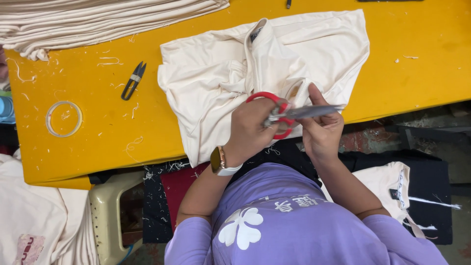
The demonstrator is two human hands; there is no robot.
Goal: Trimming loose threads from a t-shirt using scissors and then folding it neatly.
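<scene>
— Looking down from the head camera, what do we hold in our left hand (250,128)?

— We hold the red-handled scissors (284,114). Our fingers pass through the red loops and close around them, so this hand is gripping the scissors. The grey blades point to the right, almost level, and they lie across the fingers of our right hand (321,128).

— And the right hand, is it open?

— No, it is closed in a pinch. It seems to hold a small edge of the cream garment (255,68) just beside the blades, but what exactly is between the fingertips we cannot tell.

— Where does the garment lie from our hands?

— It lies on the yellow bench (98,132), directly ahead of both hands, and its near edge hangs over the bench edge and touches them. The long axis of the scissors runs left to right, along this near edge. The two hands are about equally near to the cloth.

— What else is on the bench?

— A small black thread snipper (133,80) and a ring of tape (64,119) lie well apart to the left, and a stack of folded cream cloth (98,19) is at the far corner.
</scene>
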